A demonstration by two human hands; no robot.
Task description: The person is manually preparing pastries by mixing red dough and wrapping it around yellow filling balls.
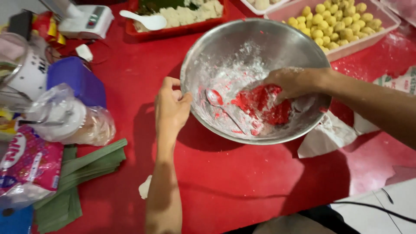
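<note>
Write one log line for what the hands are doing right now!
left hand: grips rim of steel bowl | right hand: presses red dough | spoon: lying in bowl

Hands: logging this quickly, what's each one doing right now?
Left hand: closed, gripping the rim of the metal bowl.
Right hand: inside the bowl, pressing on the red dough.

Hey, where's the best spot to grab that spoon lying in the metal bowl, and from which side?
Probably the spoon by its thin handle, near the bottom of the steel bowl. Its head is coated in red paste, and the right hand fills the bowl's right side on the red dough, so come from above on the left hand side.
</note>
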